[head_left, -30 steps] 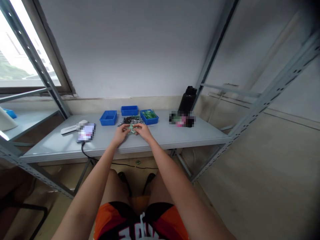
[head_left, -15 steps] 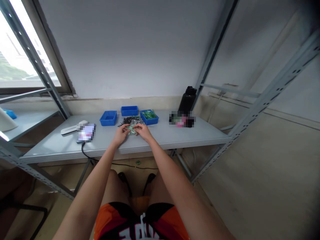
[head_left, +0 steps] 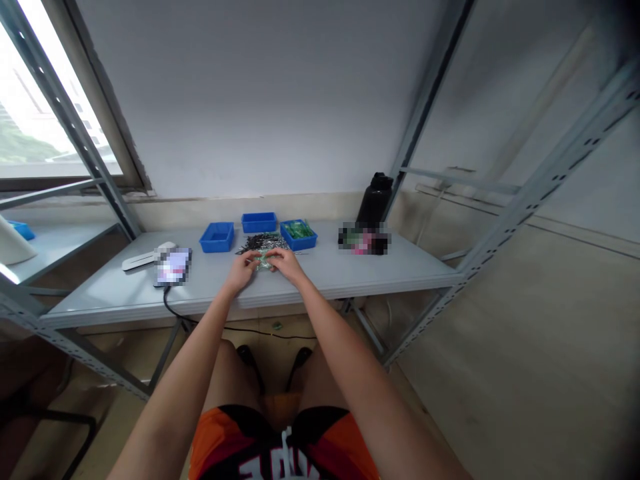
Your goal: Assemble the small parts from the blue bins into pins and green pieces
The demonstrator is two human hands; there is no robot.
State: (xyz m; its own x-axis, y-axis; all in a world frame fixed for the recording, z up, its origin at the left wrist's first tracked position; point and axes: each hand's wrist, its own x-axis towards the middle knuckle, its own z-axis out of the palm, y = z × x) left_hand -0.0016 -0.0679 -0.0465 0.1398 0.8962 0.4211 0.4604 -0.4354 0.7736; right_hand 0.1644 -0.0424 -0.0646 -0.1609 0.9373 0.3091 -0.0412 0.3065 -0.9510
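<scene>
Between my two hands, low over the front half of the shelf table, is a small clear and green plastic packet [head_left: 263, 261]. The fingers of my left hand [head_left: 243, 268] are closed on its left side. My right hand [head_left: 286, 263] pinches its right side, fingers bent over the top. Just behind the packet lies a pile of thin dark and silvery pieces [head_left: 263, 241], too small to name and partly covered by my fingers. A blue bin with green packets [head_left: 313, 243] stands behind my right hand.
Two more blue bins, one at the left [head_left: 217, 248] and one at the back [head_left: 259, 227], stand behind the pile. A phone [head_left: 173, 267] with a black cable and a white device [head_left: 139, 260] lie left. A black bottle [head_left: 375, 203] stands right, beside blurred items.
Both hands stay in the same place with the packet between them. Only a very slight shift of the fingers and the packet shows.
</scene>
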